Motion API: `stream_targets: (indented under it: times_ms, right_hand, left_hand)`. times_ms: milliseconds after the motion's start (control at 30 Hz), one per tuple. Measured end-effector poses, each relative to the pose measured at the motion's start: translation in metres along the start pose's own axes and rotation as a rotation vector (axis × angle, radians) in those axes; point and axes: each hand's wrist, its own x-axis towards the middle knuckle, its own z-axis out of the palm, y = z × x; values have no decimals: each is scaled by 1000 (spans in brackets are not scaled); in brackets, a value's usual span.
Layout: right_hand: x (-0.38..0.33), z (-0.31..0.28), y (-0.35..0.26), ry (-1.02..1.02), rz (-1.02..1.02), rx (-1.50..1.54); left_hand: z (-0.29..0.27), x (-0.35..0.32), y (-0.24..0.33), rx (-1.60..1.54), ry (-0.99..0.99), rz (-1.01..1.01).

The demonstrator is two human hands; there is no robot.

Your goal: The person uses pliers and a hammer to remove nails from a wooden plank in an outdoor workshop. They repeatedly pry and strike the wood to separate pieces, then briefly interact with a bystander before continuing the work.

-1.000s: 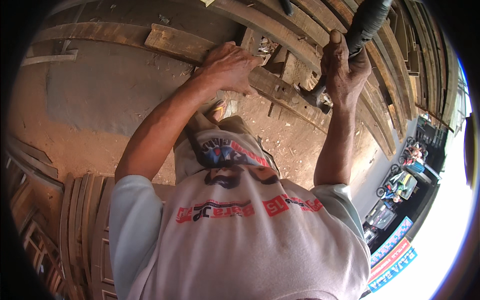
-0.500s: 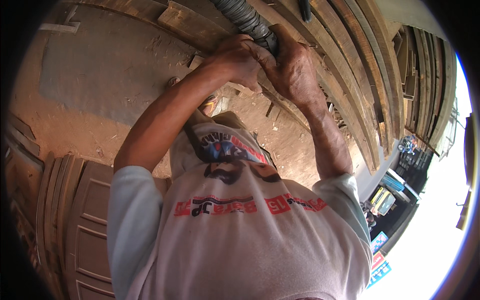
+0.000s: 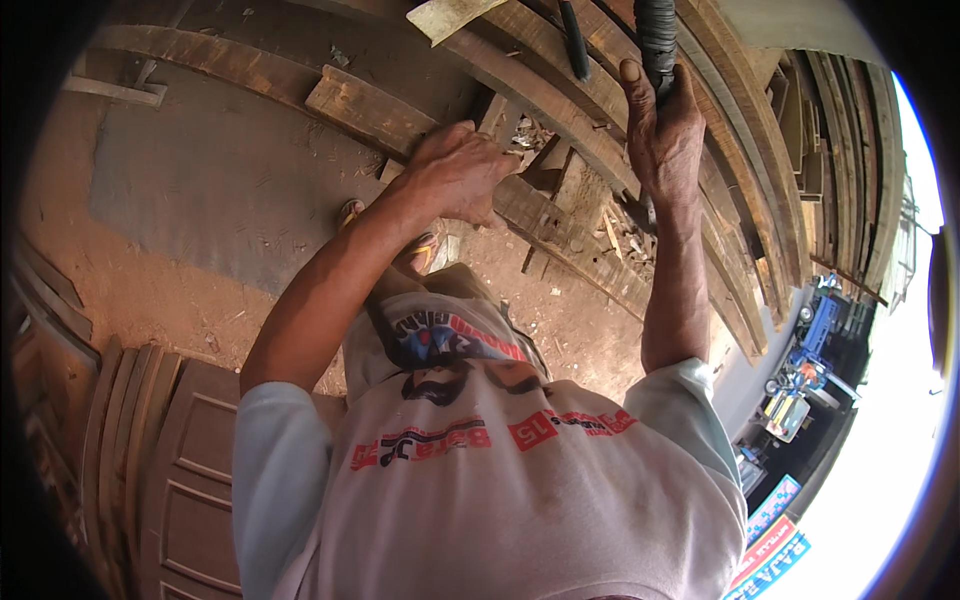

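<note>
My right hand (image 3: 667,145) is closed round the lower end of a thick handle (image 3: 656,40) wrapped in ribbed black strip. The handle runs up out of the picture, so the rest of the tool is hidden. Its thumb lies along the side of the handle. My left hand (image 3: 460,172) is apart from it, lower and to the left, with the fingers curled in. Whatever is between those fingers, if anything, I cannot make out. Beneath my left hand runs a rough wooden beam (image 3: 585,250), with a thicker wood block (image 3: 368,108) on its left stretch.
Long planks (image 3: 740,150) lie side by side at the upper right. A pale wood offcut (image 3: 450,16) rests near the top, beside a thin black rod (image 3: 574,42). Wood scraps (image 3: 615,225) fill the gap between beams. A panelled door (image 3: 205,430) leans at lower left.
My hands, together on the black-wrapped handle before, are now apart. My right hand has carried the handle up and right; my left hand has let go and sits lower over the beam.
</note>
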Motion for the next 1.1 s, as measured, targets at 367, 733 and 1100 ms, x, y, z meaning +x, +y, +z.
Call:
stream_targets:
  times_ms: [367, 733, 1100]
  right_hand:
    - [45, 35, 123, -94, 19, -331]
    - [91, 108, 85, 45, 149, -114]
    - [5, -17, 16, 186, 334, 639]
  left_hand:
    - [-5, 5, 6, 50, -15, 28]
    - [4, 7, 4, 31, 110, 97]
    - [-25, 1, 21, -31, 63, 113]
